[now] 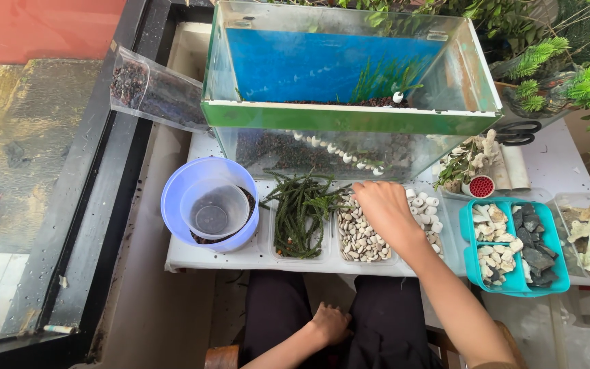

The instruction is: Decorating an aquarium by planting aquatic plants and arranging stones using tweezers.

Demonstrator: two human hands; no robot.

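R hand (382, 208) palm-down, fingers curled into clear tray of pale pebbles (362, 239), directly beneath; pinch unclear. L hand (330, 322) loosely closed on lap, farther.

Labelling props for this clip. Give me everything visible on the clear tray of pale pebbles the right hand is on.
The clear tray of pale pebbles is a shallow, see-through, plastic-looking rectangle, lying flat near the front edge of the white table. It is packed with small rounded cream and tan pebbles, some darker. The right hand rests palm down over its far end, fingers on the stones. A tray of green plant stems sits against its left side and a tray of white ceramic rings against its right.
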